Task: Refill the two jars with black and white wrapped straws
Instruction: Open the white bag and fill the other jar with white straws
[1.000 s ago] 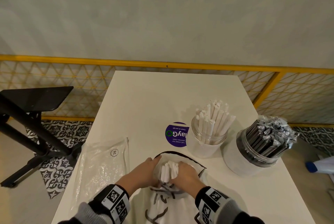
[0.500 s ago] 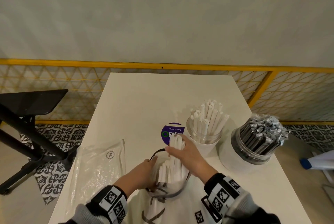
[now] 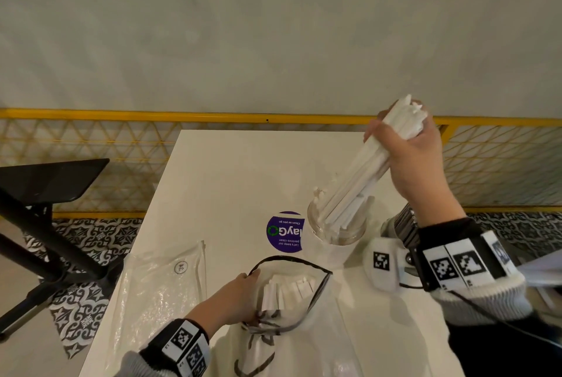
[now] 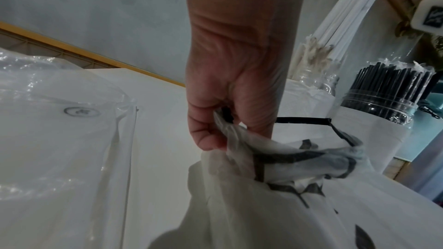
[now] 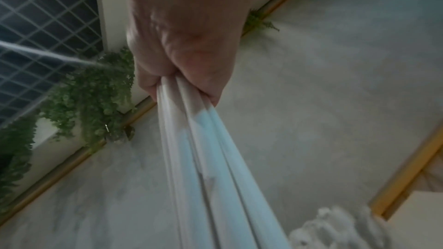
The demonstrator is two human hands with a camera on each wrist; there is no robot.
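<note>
On white counter (image 3: 243, 170), before yellow railing (image 3: 91, 115). Right hand (image 3: 416, 161) wrapped around white straws (image 3: 359, 182), tips entering jar (image 3: 334, 233) below. Left hand (image 3: 234, 300) pinching bag (image 3: 292, 331) rim. Light, slippery, bendable; probably best gripped mid-length.

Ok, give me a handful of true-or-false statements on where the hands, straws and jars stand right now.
1. The right hand grips a bundle of white wrapped straws whose lower ends are in the clear plastic jar. True.
2. The left hand rests flat on the white table. False: it holds the rim of the white printed plastic bag.
3. The bag is empty. False: white wrapped straws lie in its mouth.
4. The jar of black wrapped straws stands beside the white-straw jar. True.
</note>
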